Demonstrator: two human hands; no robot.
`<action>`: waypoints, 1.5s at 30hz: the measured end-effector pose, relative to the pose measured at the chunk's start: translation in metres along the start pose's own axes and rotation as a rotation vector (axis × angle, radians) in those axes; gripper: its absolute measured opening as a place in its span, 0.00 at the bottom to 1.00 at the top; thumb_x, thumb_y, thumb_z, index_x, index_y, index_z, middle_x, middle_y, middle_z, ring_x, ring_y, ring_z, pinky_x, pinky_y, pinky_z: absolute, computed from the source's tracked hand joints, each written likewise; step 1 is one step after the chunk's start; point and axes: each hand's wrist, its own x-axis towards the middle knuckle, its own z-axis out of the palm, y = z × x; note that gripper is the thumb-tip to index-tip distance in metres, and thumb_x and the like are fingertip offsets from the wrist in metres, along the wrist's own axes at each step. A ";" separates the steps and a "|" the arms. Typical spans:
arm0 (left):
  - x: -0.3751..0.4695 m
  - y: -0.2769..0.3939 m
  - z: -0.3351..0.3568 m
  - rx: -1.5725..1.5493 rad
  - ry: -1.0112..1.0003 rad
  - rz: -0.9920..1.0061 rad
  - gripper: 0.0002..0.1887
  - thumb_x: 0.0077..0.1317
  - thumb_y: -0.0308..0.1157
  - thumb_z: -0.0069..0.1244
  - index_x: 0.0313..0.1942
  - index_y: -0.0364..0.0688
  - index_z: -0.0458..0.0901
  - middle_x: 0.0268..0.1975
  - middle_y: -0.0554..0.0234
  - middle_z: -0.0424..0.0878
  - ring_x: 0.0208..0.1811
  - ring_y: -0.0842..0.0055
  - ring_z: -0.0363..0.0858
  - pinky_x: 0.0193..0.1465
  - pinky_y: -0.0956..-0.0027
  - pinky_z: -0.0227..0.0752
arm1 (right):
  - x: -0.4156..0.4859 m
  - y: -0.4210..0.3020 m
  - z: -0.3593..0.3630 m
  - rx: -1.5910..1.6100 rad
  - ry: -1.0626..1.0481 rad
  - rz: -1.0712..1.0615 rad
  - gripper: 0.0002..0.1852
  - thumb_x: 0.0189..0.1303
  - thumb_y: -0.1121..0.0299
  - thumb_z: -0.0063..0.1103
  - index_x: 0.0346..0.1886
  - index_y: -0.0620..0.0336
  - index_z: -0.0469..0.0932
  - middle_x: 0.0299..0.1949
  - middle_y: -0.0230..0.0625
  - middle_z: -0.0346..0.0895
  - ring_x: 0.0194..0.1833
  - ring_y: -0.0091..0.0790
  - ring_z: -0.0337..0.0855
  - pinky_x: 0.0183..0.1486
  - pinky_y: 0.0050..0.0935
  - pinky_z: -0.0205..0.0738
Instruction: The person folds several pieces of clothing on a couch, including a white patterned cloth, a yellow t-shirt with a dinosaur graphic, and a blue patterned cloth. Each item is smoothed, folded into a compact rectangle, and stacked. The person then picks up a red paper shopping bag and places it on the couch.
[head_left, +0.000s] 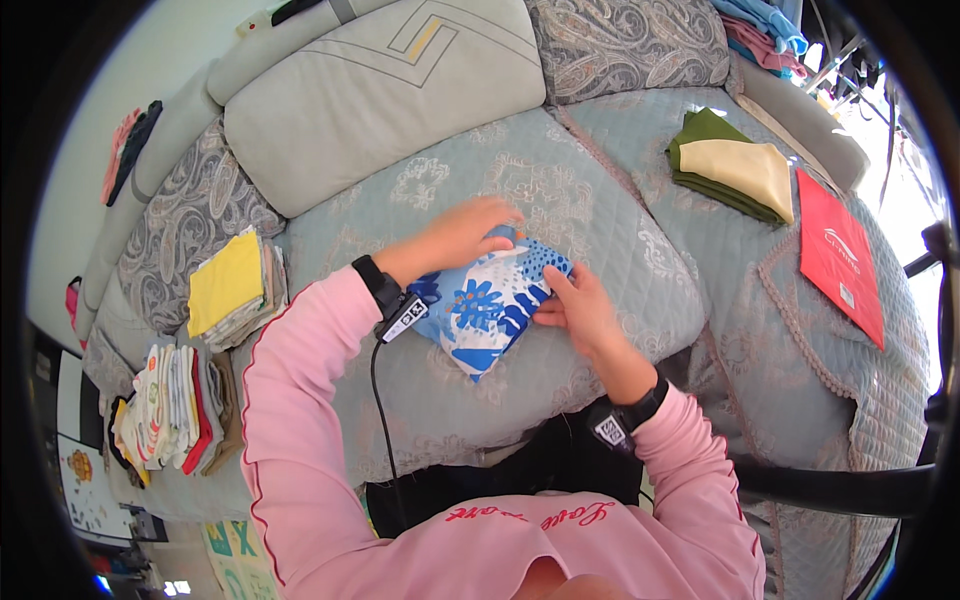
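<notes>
A folded blue and white floral-printed cloth (487, 300) lies on the quilted sofa cover (420, 187) in front of me. My left hand (476, 232) is over its upper left edge, the thumb pointing right across the print and the fingers above it; whether it grips the cloth cannot be told. At the cloth's right edge is my right hand (574, 300), with the thumb on top and the other fingers beside the edge, pinching it. Both wrists wear black bands with small printed tags.
Stacked folded cloths topped by a yellow one (226, 285) and a row of folded garments (172, 412) are at left. A green and cream folded cloth (731, 169) and a red Li-Ning bag (840, 259) lie at right. Cushions (390, 97) line the back; a black bar (832, 491) crosses lower right.
</notes>
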 end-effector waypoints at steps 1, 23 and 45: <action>-0.004 0.006 -0.006 0.076 0.138 0.053 0.14 0.64 0.32 0.52 0.50 0.41 0.78 0.52 0.54 0.79 0.55 0.57 0.75 0.58 0.60 0.68 | 0.004 -0.002 -0.001 -0.083 0.017 -0.021 0.19 0.68 0.58 0.57 0.51 0.64 0.69 0.41 0.40 0.79 0.33 0.32 0.85 0.33 0.28 0.83; -0.087 0.064 0.066 0.041 0.288 -0.409 0.33 0.72 0.42 0.39 0.71 0.34 0.53 0.73 0.36 0.52 0.75 0.41 0.48 0.72 0.37 0.48 | 0.043 0.002 0.061 -1.380 -0.309 -0.785 0.33 0.74 0.48 0.33 0.73 0.61 0.58 0.74 0.52 0.55 0.75 0.56 0.52 0.74 0.51 0.47; -0.167 0.042 0.045 -0.214 0.431 -0.622 0.49 0.67 0.55 0.51 0.72 0.27 0.45 0.74 0.32 0.47 0.77 0.49 0.45 0.76 0.48 0.40 | 0.067 -0.020 0.014 -1.224 -0.165 -0.492 0.45 0.57 0.43 0.63 0.70 0.64 0.63 0.66 0.62 0.65 0.65 0.52 0.70 0.65 0.42 0.65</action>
